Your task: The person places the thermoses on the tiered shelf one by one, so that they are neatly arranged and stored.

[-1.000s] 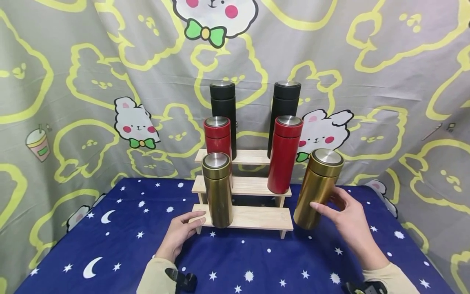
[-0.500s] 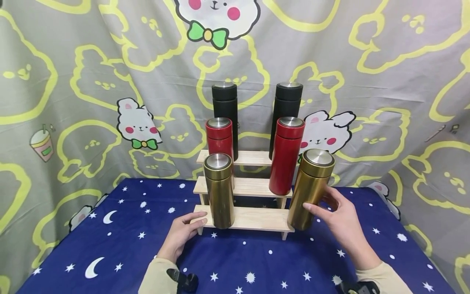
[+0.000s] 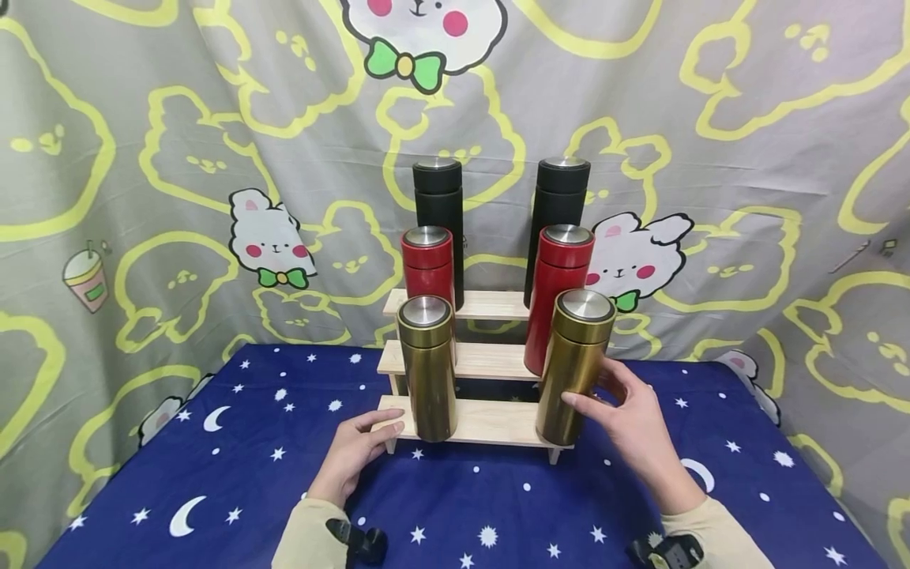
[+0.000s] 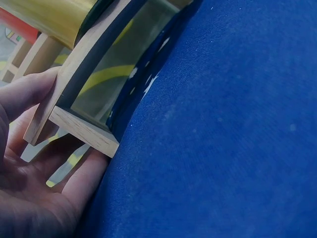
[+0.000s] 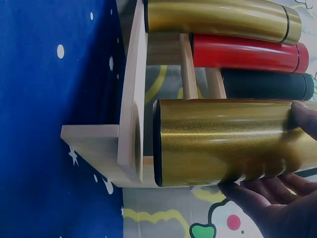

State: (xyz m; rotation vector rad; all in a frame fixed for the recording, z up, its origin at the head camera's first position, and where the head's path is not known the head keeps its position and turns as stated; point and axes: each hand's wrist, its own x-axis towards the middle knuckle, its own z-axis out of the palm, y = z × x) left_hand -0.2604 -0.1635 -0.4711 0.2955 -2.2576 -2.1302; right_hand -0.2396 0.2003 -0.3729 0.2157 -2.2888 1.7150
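Note:
In the head view my right hand [image 3: 633,411] grips a gold thermos bottle [image 3: 572,379] by its side, over the right end of the lowest shelf. The right wrist view shows a narrow gap between that bottle's base and the wooden step shelf [image 5: 130,104]. My left hand [image 3: 359,450] holds the left end of the lowest board [image 3: 498,420]. In the left wrist view its thumb lies on the board's edge, with fingers around the end by the leg [image 4: 84,131]. A second gold thermos bottle [image 3: 430,379] stands upright on the same board, just right of my left hand.
Two red thermos bottles [image 3: 558,269] [image 3: 429,269] stand on the middle step. Behind them are two black ones [image 3: 438,209] [image 3: 562,207] on the top step. A blue star-patterned cloth [image 3: 249,474] covers the table, and a patterned curtain [image 3: 341,158] hangs behind.
My right hand has carried the gold bottle leftward, from beside the shelf to over the lowest board's right end. My left hand keeps its hold on the left end.

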